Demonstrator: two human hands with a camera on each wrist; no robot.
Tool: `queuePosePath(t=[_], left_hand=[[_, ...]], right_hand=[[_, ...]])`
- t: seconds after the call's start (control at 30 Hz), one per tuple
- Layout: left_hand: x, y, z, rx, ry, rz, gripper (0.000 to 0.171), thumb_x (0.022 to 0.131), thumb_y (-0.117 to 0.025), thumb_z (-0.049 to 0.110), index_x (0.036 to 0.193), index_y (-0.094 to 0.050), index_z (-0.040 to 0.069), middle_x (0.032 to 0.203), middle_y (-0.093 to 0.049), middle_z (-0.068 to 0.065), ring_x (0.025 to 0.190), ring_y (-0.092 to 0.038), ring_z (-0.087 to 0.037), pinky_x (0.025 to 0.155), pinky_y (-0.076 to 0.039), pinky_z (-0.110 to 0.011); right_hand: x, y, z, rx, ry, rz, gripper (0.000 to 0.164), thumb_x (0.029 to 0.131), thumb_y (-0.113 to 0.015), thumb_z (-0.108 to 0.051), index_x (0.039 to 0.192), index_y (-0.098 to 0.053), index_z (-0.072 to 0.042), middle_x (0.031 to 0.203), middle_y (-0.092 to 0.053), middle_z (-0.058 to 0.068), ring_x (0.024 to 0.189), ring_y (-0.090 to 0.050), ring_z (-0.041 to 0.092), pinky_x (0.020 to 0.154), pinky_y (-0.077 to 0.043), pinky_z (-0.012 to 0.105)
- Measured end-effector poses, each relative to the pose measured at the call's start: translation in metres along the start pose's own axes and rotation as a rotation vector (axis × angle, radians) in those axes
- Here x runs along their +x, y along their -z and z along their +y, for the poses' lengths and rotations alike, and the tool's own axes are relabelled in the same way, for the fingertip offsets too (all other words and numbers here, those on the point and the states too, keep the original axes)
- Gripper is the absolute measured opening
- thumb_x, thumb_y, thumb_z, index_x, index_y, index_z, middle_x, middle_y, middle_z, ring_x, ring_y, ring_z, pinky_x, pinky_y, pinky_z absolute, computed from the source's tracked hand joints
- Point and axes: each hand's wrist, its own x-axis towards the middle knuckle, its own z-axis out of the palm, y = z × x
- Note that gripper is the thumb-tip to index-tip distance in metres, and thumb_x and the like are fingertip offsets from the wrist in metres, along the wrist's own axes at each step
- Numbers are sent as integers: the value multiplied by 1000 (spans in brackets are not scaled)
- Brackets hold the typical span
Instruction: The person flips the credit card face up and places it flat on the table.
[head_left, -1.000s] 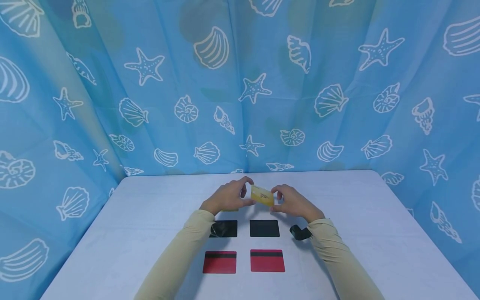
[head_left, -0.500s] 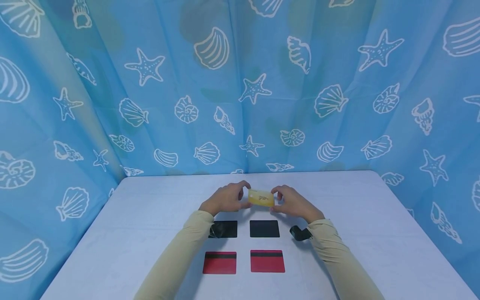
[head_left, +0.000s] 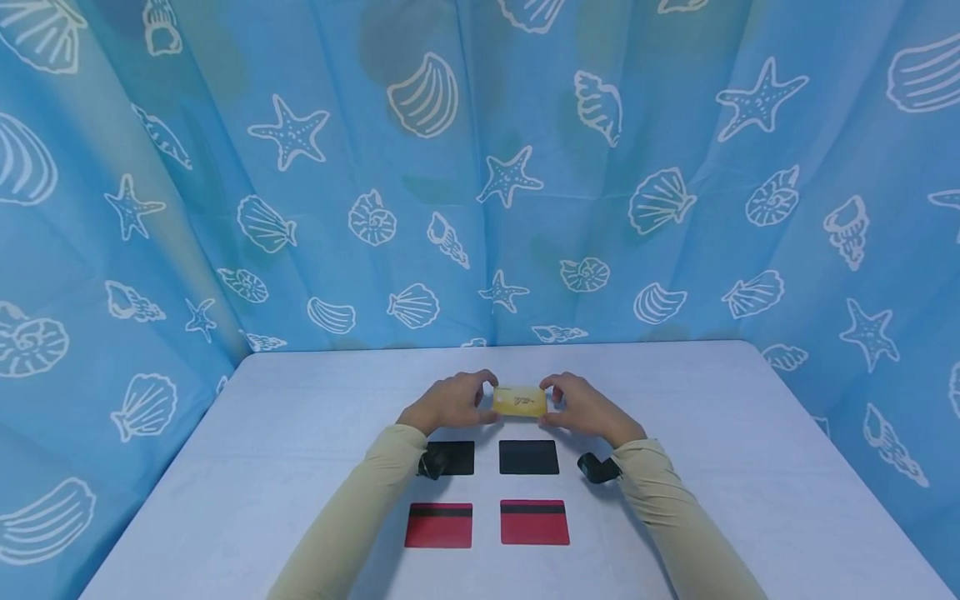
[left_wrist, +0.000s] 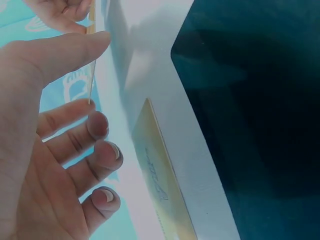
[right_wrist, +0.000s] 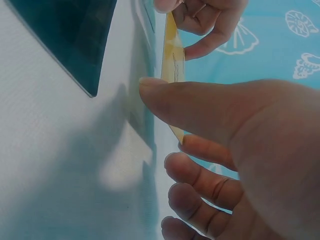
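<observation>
A yellow card point(head_left: 519, 402) is held up off the white table between my two hands, its printed face toward the head camera. My left hand point(head_left: 448, 402) pinches its left end between thumb and forefinger. At the opposite end, the thumb and forefinger of my right hand point(head_left: 588, 408) pinch it too. Both hands' other fingers are loosely bent behind the card, seen in the wrist views. On the table below my left hand lies another yellow card point(left_wrist: 161, 175), hidden in the head view. Nearer me are a left black card point(head_left: 461, 457), partly covered, and a right black card point(head_left: 528, 457).
Closest to me lie a left red card point(head_left: 439, 526) and a right red card point(head_left: 535, 522), each with a dark stripe along its far edge. The white table point(head_left: 675, 392) ends at a blue curtain point(head_left: 480, 208) printed with shells and starfish. Both wrists carry small black cameras.
The yellow card has turned from slanted to nearly level and sunk slightly. My left hand has come down a little; my right hand has hardly moved.
</observation>
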Motion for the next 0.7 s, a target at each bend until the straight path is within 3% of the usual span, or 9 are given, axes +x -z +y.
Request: queuePosePath(t=[0.47, 0.7], left_hand=[[1, -6, -2, 10, 30, -36, 59, 89, -77, 45, 140, -58, 20, 96, -63, -1, 85, -58, -16, 73, -49, -32], [2, -7, -3, 19, 35, -46, 59, 89, -77, 45, 138, -59, 20, 99, -65, -1, 87, -58, -17, 78, -51, -35]], right_hand=[[3, -9, 1, -30, -32, -23, 59, 88, -83, -21, 139, -59, -6, 106, -62, 8, 95, -55, 19, 85, -53, 35], [4, -10, 3, -22, -17, -30, 57, 89, -82, -21, 139, -59, -6, 101, -60, 6, 91, -54, 18, 81, -49, 33]])
